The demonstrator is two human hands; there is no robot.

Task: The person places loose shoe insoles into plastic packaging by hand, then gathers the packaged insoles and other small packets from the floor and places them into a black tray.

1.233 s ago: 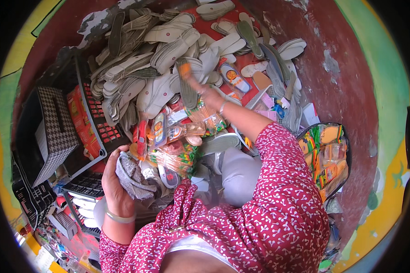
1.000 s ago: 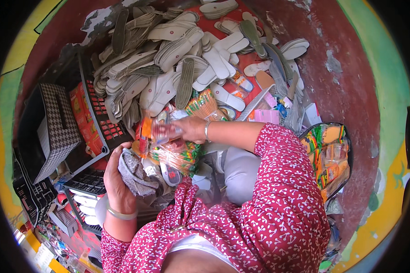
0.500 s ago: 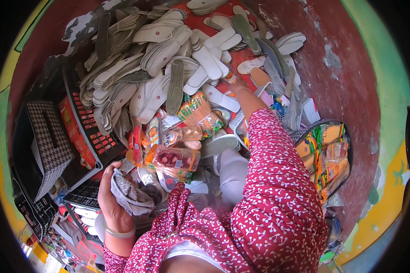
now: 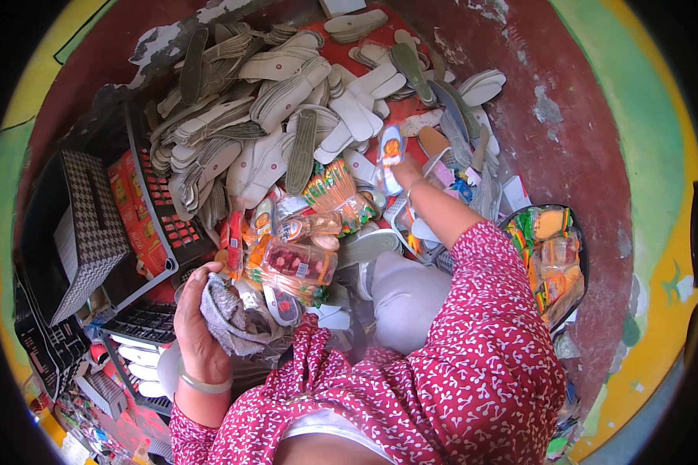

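Note:
My left hand (image 4: pixel 197 329) is closed around a crumpled grey cloth (image 4: pixel 233 319), low on the left near my lap. Stretched out ahead, my right hand (image 4: pixel 406 170) grips a slim white and blue packet (image 4: pixel 392 146) with an orange picture on it, raised over the pile. Under and around the packet lie loose insoles. Between my hands rest a clear packet with dark red contents (image 4: pixel 296 262) and a bundle of orange-and-green packs (image 4: pixel 335 188). A grey insole (image 4: pixel 369 246) lies beside my knee.
A big heap of pale and grey insoles (image 4: pixel 287 85) fills the far side against the peeling red wall (image 4: pixel 566 155). Black crates (image 4: pixel 153 209) and a houndstooth box (image 4: pixel 91 225) stand at left. At right sits a dark-rimmed bag (image 4: pixel 586 263) full of orange-and-green packs.
My right hand has lifted the white and blue packet from among the insoles, and its face now shows. My left hand still holds the cloth. The view has shifted slightly.

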